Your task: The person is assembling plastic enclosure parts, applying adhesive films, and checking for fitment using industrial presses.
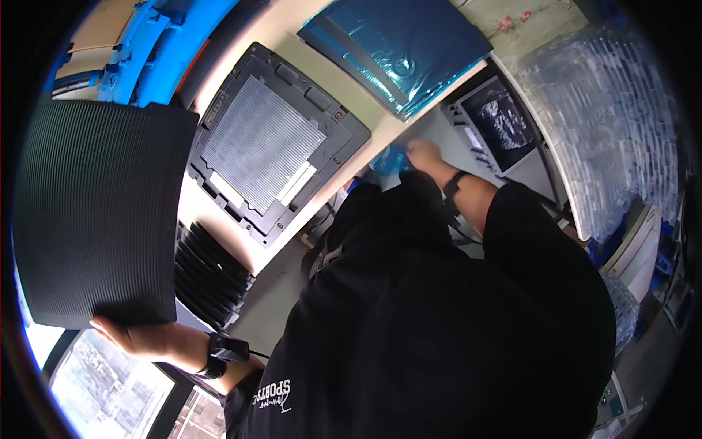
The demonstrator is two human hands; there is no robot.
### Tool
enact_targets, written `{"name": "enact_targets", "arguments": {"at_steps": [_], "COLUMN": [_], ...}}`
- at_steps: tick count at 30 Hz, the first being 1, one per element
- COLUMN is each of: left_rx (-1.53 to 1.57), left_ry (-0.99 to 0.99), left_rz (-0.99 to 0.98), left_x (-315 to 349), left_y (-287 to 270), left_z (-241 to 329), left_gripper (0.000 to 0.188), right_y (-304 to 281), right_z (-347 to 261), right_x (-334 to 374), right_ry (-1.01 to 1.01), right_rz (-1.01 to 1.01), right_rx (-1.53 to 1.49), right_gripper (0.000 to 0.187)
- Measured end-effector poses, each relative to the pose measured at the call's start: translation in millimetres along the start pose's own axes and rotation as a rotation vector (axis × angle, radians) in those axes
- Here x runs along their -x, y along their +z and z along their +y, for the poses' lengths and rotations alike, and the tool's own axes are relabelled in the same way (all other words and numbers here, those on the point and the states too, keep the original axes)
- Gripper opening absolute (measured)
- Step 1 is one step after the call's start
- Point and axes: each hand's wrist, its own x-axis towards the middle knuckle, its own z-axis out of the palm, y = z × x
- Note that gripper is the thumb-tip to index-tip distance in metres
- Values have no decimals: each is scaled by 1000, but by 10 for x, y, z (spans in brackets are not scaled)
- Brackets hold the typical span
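Observation:
At the left, my left hand [128, 338] grips the lower edge of a large black ribbed panel [102, 212], which is raised and slightly curved in this view. My right hand [425, 155] is stretched forward past the table edge, its fingers closed on crumpled blue plastic film [391, 161]. Motion blurs that film a little. On the table, between my two hands, lies a dark rectangular fixture [342, 132] with a grey ribbed plate [263, 139] set in it.
A flat piece wrapped in shiny blue film [398, 51] lies farther along the table [322, 183]. Several black ribbed parts [212, 274] stand stacked near my left forearm. Bubble wrap [599, 124] fills the right side, beside a box-shaped device with a dark screen [501, 121].

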Motion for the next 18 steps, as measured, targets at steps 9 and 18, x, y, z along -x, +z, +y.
{"name": "enact_targets", "arguments": {"at_steps": [9, 18], "left_rx": [-281, -491], "left_ry": [80, 269], "left_rz": [43, -5], "left_x": [-51, -113], "left_y": [-193, -468], "left_z": [-125, -277], "left_gripper": [45, 45], "right_y": [990, 194], "right_z": [-721, -1180], "right_x": [-647, -668], "right_ry": [-296, -571], "right_rz": [344, 195], "right_rx": [-34, -238], "right_gripper": [44, 43]}}
